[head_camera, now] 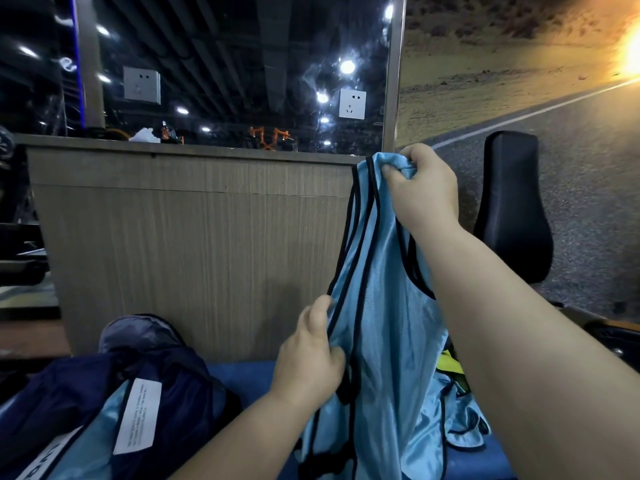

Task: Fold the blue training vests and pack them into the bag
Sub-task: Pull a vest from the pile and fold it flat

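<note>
Evidently the blue vest (381, 306) was held up in the air in front of the person, right of centre in the head view, so that its own weight pulled the fabric straight before any fold was made. Its shoulder straps were gathered at the top and its hem hung down to the blue surface (242, 375); the long axis ran near vertical, straps up, hem down, with a slight lean.

The right hand (420, 188) was raised highest, fingers and thumb curled tight round the bunched straps, acting as the hanging point. The left hand (308, 355) sat lower on the vest's left side, fingers closed in a pinch on the black-trimmed edge, judged to be lining the edges up for a lengthwise fold.

Just beside the hem, at lower right, lay a loose pile of further blue vests (460, 420), unfolded, with a yellow-green vest (448, 363) partly showing behind them. The dark navy bag (86, 393) lay at lower left, well apart from the held vest, within the left hand's reach. Light blue fabric with a white label (138, 414) lay at the bag; whether inside it could not be told. A wooden panel (173, 237) stood behind the surface and a black chair back (512, 209) to the right.
</note>
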Demonstrator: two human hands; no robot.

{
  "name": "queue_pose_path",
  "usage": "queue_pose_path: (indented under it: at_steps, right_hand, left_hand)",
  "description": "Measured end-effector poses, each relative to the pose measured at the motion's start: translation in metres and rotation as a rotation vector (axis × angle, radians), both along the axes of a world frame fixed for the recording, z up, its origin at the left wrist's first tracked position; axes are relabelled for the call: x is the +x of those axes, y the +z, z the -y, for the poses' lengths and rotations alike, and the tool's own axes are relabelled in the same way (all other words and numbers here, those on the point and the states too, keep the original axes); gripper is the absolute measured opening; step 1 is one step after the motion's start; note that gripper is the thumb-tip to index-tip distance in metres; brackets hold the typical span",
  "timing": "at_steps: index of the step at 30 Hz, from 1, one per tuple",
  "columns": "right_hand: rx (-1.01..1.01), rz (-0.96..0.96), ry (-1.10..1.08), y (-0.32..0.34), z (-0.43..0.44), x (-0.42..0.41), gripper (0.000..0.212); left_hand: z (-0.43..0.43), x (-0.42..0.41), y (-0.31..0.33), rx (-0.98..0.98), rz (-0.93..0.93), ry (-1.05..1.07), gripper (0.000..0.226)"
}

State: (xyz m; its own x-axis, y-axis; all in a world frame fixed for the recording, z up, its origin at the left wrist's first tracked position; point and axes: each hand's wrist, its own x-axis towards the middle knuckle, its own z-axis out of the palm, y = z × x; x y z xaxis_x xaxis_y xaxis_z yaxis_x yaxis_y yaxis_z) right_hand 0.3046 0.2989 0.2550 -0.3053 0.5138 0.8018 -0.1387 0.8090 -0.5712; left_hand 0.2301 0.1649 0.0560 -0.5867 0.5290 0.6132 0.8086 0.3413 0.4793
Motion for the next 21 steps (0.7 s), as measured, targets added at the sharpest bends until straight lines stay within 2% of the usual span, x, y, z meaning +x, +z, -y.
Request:
queue_pose_path:
  at_steps: [2, 5, 7, 11, 12, 15, 16, 19, 21]
  right_hand:
    - [0.0, 0.007, -0.008, -0.001, 0.0, -0.001, 0.012]
    - [-0.008, 0.013, -0.024, -0.001, -0.003, -0.003, 0.011]
    - [-0.006, 0.019, -0.033, -0.002, -0.004, -0.004, 0.011]
    - [0.006, 0.023, -0.034, -0.002, -0.003, -0.004, 0.011]
    - [0.01, 0.023, -0.035, -0.001, -0.003, -0.004, 0.011]
    - [0.015, 0.018, -0.04, -0.002, -0.005, -0.004, 0.011]
    - [0.012, 0.015, -0.04, -0.002, -0.007, -0.003, 0.011]
    - [-0.024, -0.002, -0.041, -0.003, -0.013, -0.001, 0.012]
    - [-0.058, -0.024, -0.046, -0.004, -0.019, 0.0, 0.009]
  left_hand:
    - [0.004, 0.001, -0.003, -0.026, 0.002, -0.106, 0.072]
    - [0.005, 0.003, -0.006, -0.039, -0.122, -0.264, 0.072]
    - [0.003, 0.001, -0.007, -0.008, -0.132, -0.293, 0.068]
    - [0.002, 0.002, -0.006, 0.132, 0.048, -0.393, 0.027]
    - [0.002, 0.002, -0.004, 0.144, 0.077, -0.38, 0.025]
    - [0.003, -0.005, 0.001, 0.077, 0.146, -0.28, 0.051]
    - [0.004, -0.008, 0.004, 0.037, 0.175, -0.242, 0.053]
    - [0.01, -0.018, 0.011, -0.068, 0.087, -0.088, 0.036]
    - [0.016, -0.029, 0.014, -0.059, 0.1, -0.011, 0.03]
